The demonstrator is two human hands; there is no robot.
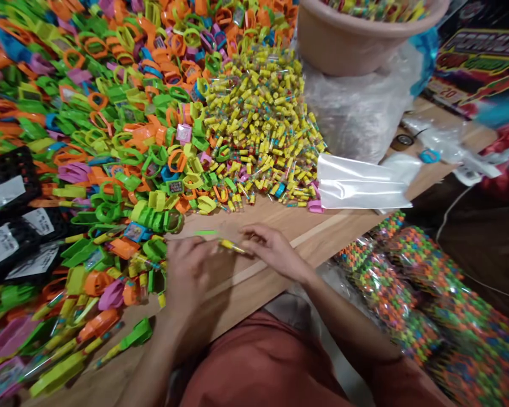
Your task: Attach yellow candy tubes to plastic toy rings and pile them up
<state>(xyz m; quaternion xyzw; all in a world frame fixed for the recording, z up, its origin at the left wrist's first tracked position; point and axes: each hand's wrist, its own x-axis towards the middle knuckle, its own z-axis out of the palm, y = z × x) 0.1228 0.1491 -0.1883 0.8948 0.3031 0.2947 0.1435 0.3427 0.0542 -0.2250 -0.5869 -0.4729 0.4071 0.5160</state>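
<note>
My right hand (274,249) has its thumb and fingers closed around one end of a small clear tube with a yellow wrapper (231,245), just above the bare wood of the table. My left hand (189,271) is at the tube's other end, its fingers curled and smeared by motion; whether it grips anything is unclear. A thin bright green strip (206,232) shows just beyond the left fingers, beside a blurred pale patch. Past both hands lies a heap of similar yellow-wrapped tubes (263,118). Colourful plastic toy watches (127,135) are piled to the left.
Clear plastic bags (360,183) lie flat right of the tube heap. Behind them a pink tub (343,39) of tubes rests on a plastic-wrapped bundle (352,113). Black trays (8,192) stand at left. Filled bags (407,282) sit below the table's right edge. A tape roll (404,140) lies farther back.
</note>
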